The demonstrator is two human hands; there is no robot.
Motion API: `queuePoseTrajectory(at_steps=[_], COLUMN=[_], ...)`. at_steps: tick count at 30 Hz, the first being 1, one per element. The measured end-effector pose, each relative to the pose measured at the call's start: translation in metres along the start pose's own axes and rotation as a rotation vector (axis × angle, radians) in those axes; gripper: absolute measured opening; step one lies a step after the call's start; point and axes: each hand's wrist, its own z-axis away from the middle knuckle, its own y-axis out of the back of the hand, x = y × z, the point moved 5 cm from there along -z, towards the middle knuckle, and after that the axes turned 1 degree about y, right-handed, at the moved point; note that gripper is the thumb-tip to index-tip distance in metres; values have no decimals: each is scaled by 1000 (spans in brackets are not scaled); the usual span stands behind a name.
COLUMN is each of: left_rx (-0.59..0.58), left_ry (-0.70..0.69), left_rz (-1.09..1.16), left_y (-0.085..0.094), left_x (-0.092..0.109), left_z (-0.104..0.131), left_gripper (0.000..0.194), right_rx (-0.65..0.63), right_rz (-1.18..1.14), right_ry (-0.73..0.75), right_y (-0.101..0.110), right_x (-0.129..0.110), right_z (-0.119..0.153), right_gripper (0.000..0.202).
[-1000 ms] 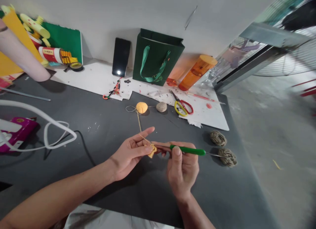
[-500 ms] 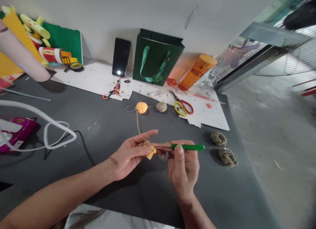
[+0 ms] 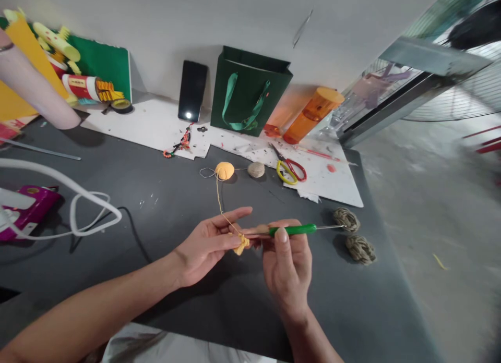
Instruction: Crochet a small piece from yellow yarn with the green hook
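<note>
Left hand (image 3: 203,251): thumb and fingers clamped on the yellow crochet piece (image 3: 241,245), index finger stretched out above it. Right hand (image 3: 287,274): grip closed around the green-handled hook (image 3: 301,229), thumb on the handle. Piece sits between the two hands, at the left fingertips, hook's thin inner end reaching it. Whether the tip is through a loop: cannot tell, too small.

Changed over the last second: right hand slid slightly left, toward the piece, and the hook tilted, so its far end now crosses in front of the upper olive yarn bundle (image 3: 346,219) rather than the lower olive bundle (image 3: 360,249). Left index finger dropped a little; yellow strand (image 3: 218,196) went from near straight to slightly bowed. Reads as small hook handling at the same spot, slack eased; no added stitch can be made out.

Further out: strand runs up to the yellow ball (image 3: 224,170), which hasn't moved on the dark surface (image 3: 176,191). Beige ball (image 3: 256,169) just right of it, scissors (image 3: 289,167) beyond, also unmoved.
</note>
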Motion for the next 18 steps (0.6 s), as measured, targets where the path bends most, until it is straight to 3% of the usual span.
queuePoseTrajectory(at_steps=[5,10,16,18], left_rx=[6,24,93,134], left_ry=[-8,1,-107,-122], left_rz=[-25,-79,-81,-63], left_y=[-2,-2,2,4], left_x=[0,0,2,2], left_z=[1,3,4,4], left_gripper=[50,51,50,52], right_rx=[-62,-140,-181,-234], right_rz=[-70,121,258,368], right_ry=[-11,202,302,414], right_y=[-1,-1,-9,-11], right_x=[3,0,-12,-16], right_z=[0,6,6,7], right_gripper=[15,5,16,25])
